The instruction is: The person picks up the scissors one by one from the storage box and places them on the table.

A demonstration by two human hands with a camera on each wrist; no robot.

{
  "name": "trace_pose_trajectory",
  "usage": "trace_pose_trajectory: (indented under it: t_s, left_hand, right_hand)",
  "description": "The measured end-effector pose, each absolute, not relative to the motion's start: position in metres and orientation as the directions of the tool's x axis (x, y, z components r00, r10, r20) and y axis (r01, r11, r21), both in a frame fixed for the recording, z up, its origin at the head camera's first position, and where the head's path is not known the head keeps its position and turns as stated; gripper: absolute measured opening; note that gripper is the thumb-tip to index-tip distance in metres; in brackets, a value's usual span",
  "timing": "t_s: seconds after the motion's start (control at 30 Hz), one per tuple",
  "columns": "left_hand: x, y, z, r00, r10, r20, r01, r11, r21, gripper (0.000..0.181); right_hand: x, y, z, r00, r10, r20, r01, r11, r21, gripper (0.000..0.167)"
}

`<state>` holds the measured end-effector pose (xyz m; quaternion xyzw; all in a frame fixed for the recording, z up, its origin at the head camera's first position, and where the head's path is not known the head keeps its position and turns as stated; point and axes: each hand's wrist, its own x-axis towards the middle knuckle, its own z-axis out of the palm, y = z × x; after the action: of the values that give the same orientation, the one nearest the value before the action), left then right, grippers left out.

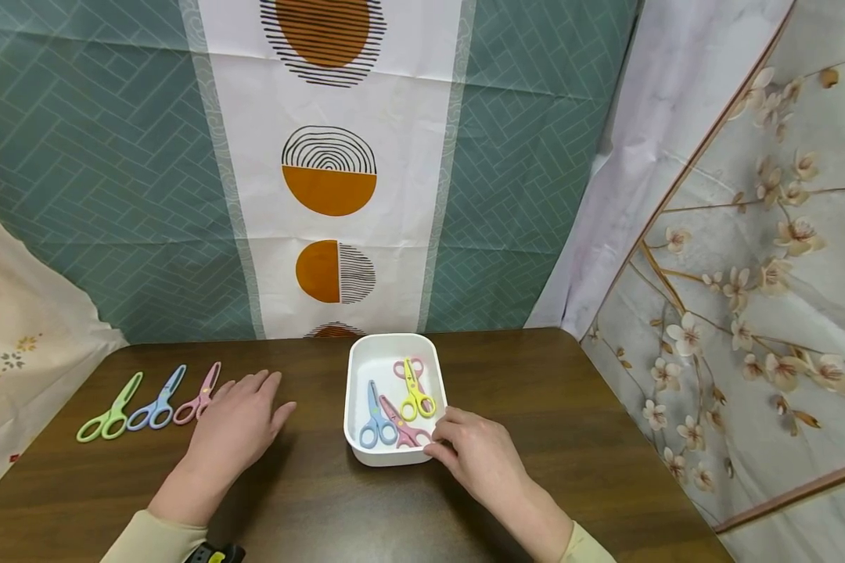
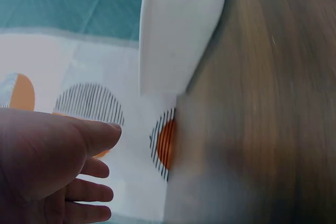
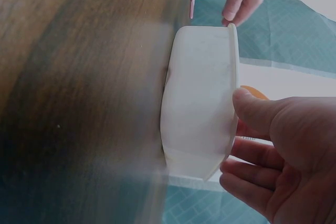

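Observation:
A white bin (image 1: 387, 460) stands on the brown table, with blue scissors (image 1: 375, 418), pink scissors (image 1: 403, 422) and yellow scissors (image 1: 414, 391) inside, the yellow lying over another pink pair. My right hand (image 1: 482, 457) holds the bin's near right rim between thumb and fingers; the right wrist view shows this hand (image 3: 283, 150) at the bin's edge (image 3: 199, 98). My left hand (image 1: 235, 422) hovers with extended fingers beside pink scissors (image 1: 204, 395), partly covering their view. In the left wrist view the left hand (image 2: 58, 166) holds nothing, and the bin (image 2: 178, 30) is beyond it.
Green scissors (image 1: 113, 410) and blue scissors (image 1: 158, 403) lie left of the pink pair on the table (image 1: 310, 508). A patterned cloth (image 1: 408, 289) hangs behind the table, and a floral cloth (image 1: 732, 313) hangs at the right.

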<state>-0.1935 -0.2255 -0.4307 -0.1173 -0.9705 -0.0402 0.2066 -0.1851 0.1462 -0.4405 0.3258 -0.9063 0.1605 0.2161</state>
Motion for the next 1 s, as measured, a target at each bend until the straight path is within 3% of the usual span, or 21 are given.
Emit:
trace_pose_trajectory:
  t_s: [0.47,1.0]
  left_hand:
    - [-0.189,-0.188,-0.418,-0.871,0.257,0.419,0.306,0.951,0.052,0.056]
    - [-0.188,-0.138,-0.414,-0.767,0.401,0.501,0.453,0.891,-0.022,0.044]
  right_hand:
    - [-0.188,0.146,-0.442,-0.700,-0.524,0.486,-0.655,0.742,-0.144,0.019]
    - [-0.187,0.147,-0.444,-0.693,-0.522,0.497,-0.659,0.738,-0.144,0.019]
